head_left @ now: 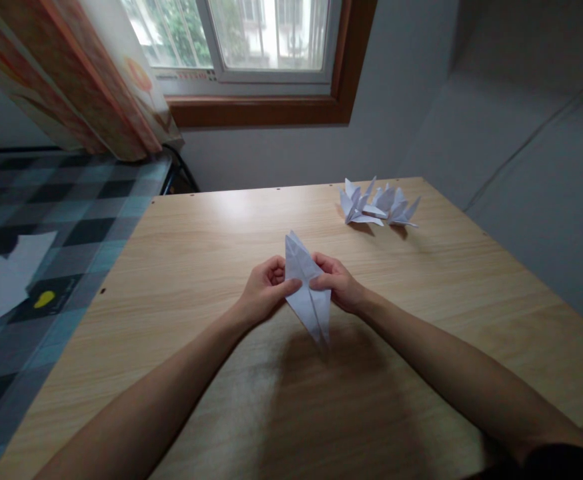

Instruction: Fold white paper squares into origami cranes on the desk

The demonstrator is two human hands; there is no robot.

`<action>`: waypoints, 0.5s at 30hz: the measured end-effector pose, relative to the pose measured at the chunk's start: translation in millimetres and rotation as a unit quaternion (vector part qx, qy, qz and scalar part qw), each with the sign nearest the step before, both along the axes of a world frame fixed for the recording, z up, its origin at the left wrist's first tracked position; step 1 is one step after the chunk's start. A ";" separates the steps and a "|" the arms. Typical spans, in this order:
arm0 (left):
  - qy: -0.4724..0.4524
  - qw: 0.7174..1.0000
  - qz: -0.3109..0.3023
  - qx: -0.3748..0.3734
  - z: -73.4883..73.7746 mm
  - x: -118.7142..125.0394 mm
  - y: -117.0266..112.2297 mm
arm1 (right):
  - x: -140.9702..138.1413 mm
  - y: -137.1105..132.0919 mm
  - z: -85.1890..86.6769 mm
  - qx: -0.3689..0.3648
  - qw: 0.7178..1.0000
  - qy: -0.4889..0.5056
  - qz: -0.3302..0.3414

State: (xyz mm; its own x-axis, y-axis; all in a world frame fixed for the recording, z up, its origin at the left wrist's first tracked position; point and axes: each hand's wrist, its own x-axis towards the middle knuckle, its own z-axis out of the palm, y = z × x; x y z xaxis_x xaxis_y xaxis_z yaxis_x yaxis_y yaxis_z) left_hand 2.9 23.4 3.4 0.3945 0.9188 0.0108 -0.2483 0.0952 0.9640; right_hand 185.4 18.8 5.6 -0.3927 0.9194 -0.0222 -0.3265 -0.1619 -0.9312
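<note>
Left hand (265,288) and right hand (340,283) pinch the folded paper (309,303); uneven thumb pressure could skew creases; the lower tip looks too blurred to judge.

My left hand (264,288): fingers curled, thumb extended inward. My right hand (340,283): fingers bent, thumb pointing leftward. Left forearm (176,383), right forearm (436,353): bare, converging forward.
</note>
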 end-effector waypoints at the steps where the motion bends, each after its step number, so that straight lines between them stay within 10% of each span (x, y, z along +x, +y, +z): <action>1: 0.003 1.000 0.002 0.001 0.6 0.0 0.1 | 0.6 0.2 0.4 -0.005 1.000 0.006 0.010; 15: -0.029 0.993 0.116 0.004 -1.5 3.1 3.9 | -6.1 2.4 -9.2 0.012 0.997 0.001 -0.082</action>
State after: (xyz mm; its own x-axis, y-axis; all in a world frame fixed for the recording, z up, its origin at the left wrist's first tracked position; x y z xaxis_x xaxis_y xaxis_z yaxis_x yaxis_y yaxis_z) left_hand 6.0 27.3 1.9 0.1716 0.9845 0.0356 -0.3178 0.0211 0.9479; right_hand 179.3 21.2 -3.6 -0.2364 0.9717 0.0019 -0.3485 -0.0829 -0.9336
